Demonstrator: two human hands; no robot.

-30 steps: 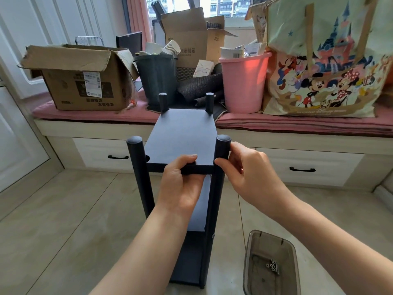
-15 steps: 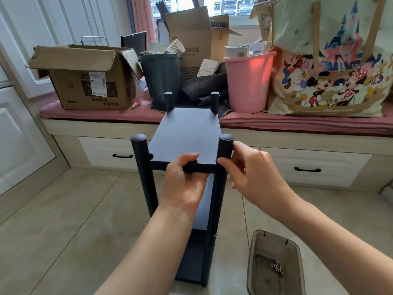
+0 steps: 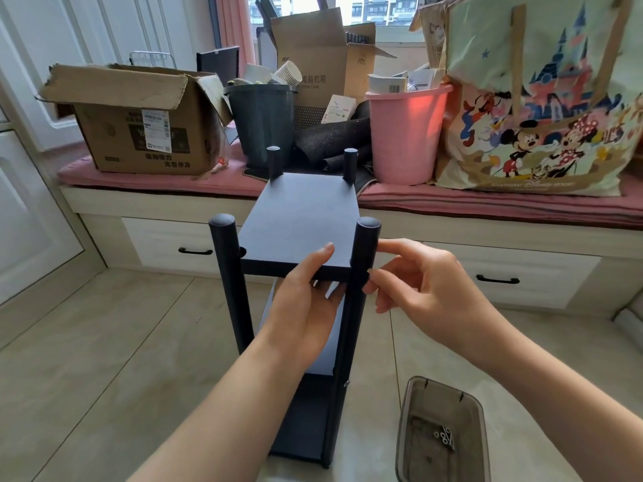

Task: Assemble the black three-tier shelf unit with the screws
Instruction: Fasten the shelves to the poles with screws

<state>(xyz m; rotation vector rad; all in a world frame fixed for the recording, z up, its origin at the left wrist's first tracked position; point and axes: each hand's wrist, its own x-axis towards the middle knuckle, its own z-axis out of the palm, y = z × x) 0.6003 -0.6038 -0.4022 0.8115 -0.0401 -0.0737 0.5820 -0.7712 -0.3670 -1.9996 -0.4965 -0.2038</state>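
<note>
The black three-tier shelf unit [image 3: 299, 217] stands upright on the tiled floor in front of me, with round posts at its corners. My left hand [image 3: 306, 300] grips the near edge of the top shelf board, thumb on top, fingers underneath. My right hand [image 3: 414, 276] touches the near right post [image 3: 363, 245] at shelf height, thumb and fingertips pinched against it; whether a screw is between them is hidden. Several screws [image 3: 444, 437] lie in a clear plastic tray [image 3: 410, 394] on the floor at the lower right.
Behind the shelf runs a window seat with a pink cushion [image 3: 487, 200] and drawers [image 3: 497, 276]. On it stand an open cardboard box [image 3: 139, 133], a dark bin [image 3: 262, 123], a pink bucket [image 3: 407, 133] and a large cartoon tote bag [image 3: 542, 109].
My right hand has loosened from around the near right post; its fingers are now spread, only fingertips at the post. My left hand still holds the top shelf edge.
</note>
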